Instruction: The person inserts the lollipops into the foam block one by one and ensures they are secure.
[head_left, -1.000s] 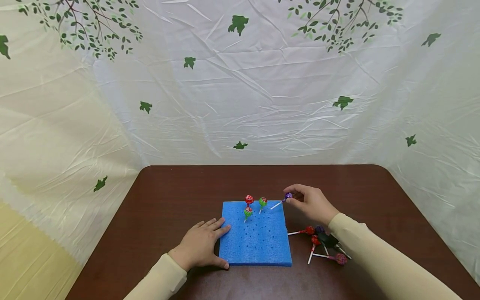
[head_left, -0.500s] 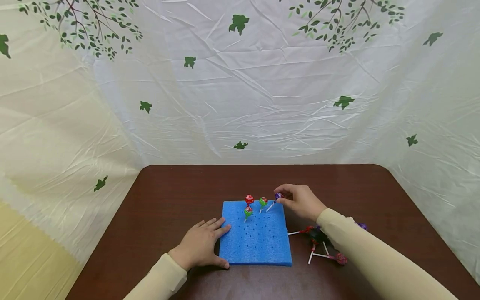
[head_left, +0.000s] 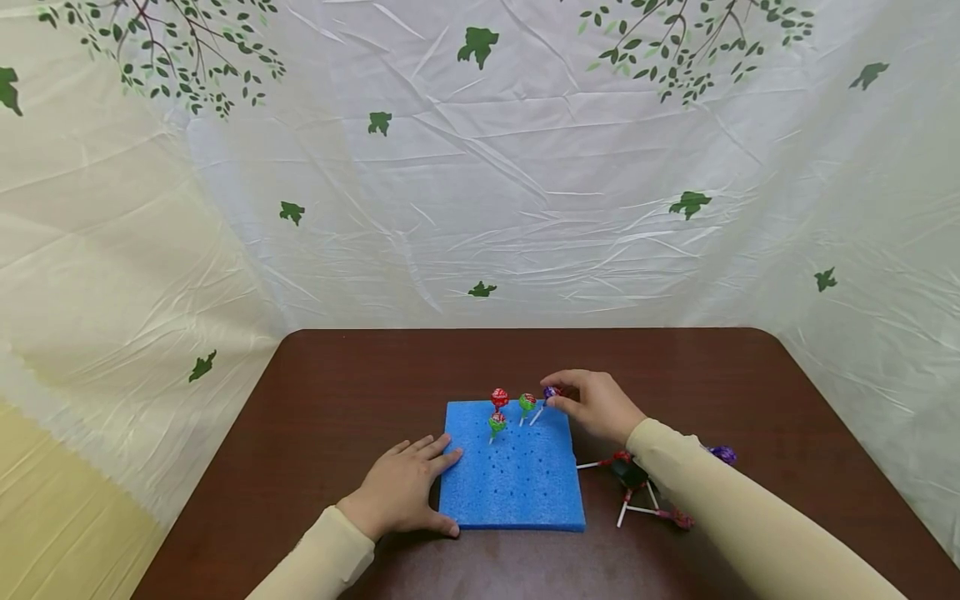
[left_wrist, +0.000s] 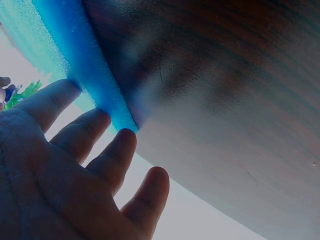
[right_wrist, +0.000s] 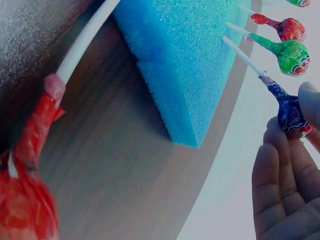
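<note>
Fingers (right_wrist: 278,134) of the right hand (head_left: 600,406) bent round the head of a purple lolly (right_wrist: 288,112), pinching it with the thumb. Lolly lay at about 9 to 10 o'clock from that hand's middle, head view, 12 being away from the person. Long axis slanted: head up at 1 o'clock, stick (right_wrist: 244,56) running down to 7. Tip met the face of the blue block (head_left: 517,508); whether it sat in a hole or only touched, could not tell. Next step, I judged, turned on that tilt against the hole. Right hand far the nearer.

Left hand (head_left: 407,485) at the block's 8 o'clock side, fingers straight and spread, tips touching its edge, thumb by the near corner.

Block held three standing: a red lolly (head_left: 499,398) by the far edge, a green lolly (head_left: 497,423) at 6 o'clock from it, another green one (head_left: 527,403) at about 3, just beside the purple's stick. Pitted surface toward 6 o'clock.

Loose pile (head_left: 622,456) on the table (head_left: 360,375) at 4 o'clock from the block, part hidden under the right sleeve (head_left: 750,521); count uncertain
</note>
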